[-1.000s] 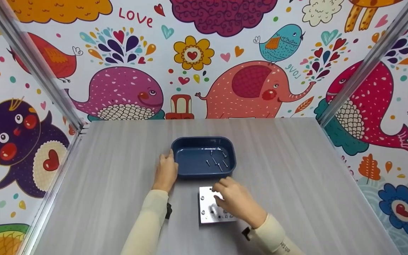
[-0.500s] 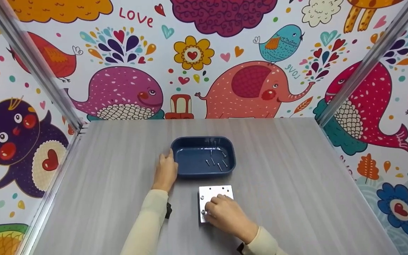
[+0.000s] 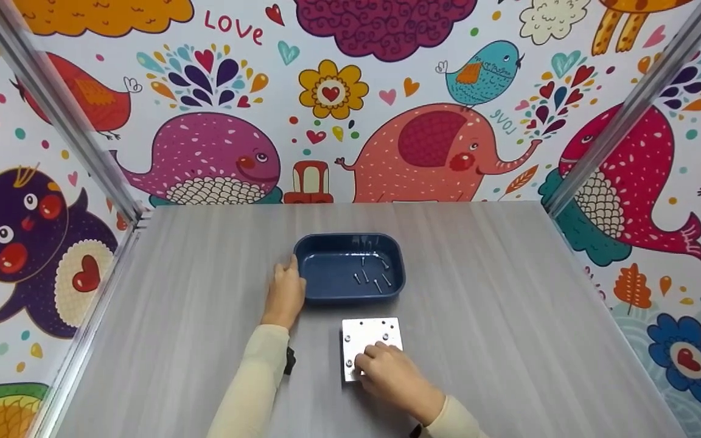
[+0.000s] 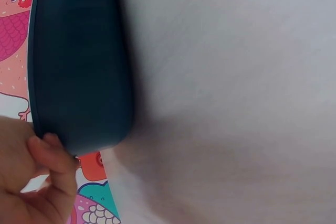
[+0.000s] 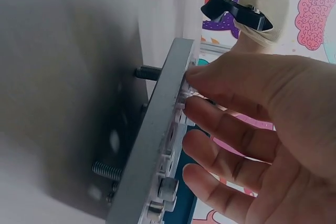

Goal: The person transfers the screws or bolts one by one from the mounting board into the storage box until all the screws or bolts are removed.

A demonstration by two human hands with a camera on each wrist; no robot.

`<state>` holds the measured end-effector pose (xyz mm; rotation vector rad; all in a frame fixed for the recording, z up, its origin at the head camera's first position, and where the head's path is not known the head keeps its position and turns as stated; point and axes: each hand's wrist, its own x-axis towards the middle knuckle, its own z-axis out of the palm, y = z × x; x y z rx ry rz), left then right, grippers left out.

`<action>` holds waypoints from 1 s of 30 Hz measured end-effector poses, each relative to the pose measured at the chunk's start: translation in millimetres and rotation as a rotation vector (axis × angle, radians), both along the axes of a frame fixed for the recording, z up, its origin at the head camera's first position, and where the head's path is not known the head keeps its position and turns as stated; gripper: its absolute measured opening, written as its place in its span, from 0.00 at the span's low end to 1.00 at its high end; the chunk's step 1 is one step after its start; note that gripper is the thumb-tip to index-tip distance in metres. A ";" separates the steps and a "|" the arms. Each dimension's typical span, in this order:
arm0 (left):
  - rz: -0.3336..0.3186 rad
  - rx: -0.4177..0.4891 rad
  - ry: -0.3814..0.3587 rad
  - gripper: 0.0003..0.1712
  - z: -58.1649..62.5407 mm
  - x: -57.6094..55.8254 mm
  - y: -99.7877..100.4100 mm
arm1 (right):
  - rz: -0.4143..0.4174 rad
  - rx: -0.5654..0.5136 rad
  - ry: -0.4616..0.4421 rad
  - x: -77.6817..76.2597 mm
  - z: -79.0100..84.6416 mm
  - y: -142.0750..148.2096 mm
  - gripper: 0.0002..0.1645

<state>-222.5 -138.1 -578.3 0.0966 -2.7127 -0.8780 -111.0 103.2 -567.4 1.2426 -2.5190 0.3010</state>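
Note:
My left hand (image 3: pixel 285 297) holds the left end of a blue tray (image 3: pixel 350 299); in the left wrist view its thumb and finger pinch the rim (image 4: pixel 32 103). Several small screws (image 3: pixel 377 285) lie in the tray's right half. In front of it a silver metal plate (image 3: pixel 356 328) stands raised off the table on screws. My right hand (image 3: pixel 393 374) is over the plate's lower part. Thumb and forefinger pinch at a screw whose head they mostly hide; a threaded shank (image 5: pixel 148 72) sticks out beneath. Other screw heads (image 5: pixel 168 188) show on the plate's top face.
The grey wood-grain table (image 3: pixel 204 274) spreads around the tray and plate. Metal frame posts (image 3: pixel 76 121) and cartoon-printed walls (image 3: pixel 326 140) enclose the table at the back and sides.
My right hand has come down and left from the plate's upper right onto its lower part. A screw head at the upper right now shows. The left hand stays on the tray.

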 end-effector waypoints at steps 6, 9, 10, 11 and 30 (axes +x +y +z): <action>0.000 0.000 0.000 0.30 -0.5 -0.4 -0.2 | -0.016 0.018 -0.030 2.0 0.6 0.3 0.10; 0.000 -0.006 0.008 0.30 0.4 -0.9 0.2 | -0.024 0.004 -0.011 1.9 0.1 -1.1 0.11; 0.001 -0.009 0.008 0.30 0.6 -0.8 0.2 | -0.027 -0.002 -0.001 1.9 -0.1 -1.6 0.11; 0.003 -0.010 0.007 0.30 0.8 -0.7 0.3 | -0.030 -0.006 0.010 1.9 -0.5 -2.1 0.12; 0.008 -0.024 0.007 0.30 0.1 -0.2 0.9 | -0.030 -0.056 0.161 -3.2 -6.4 -10.0 0.13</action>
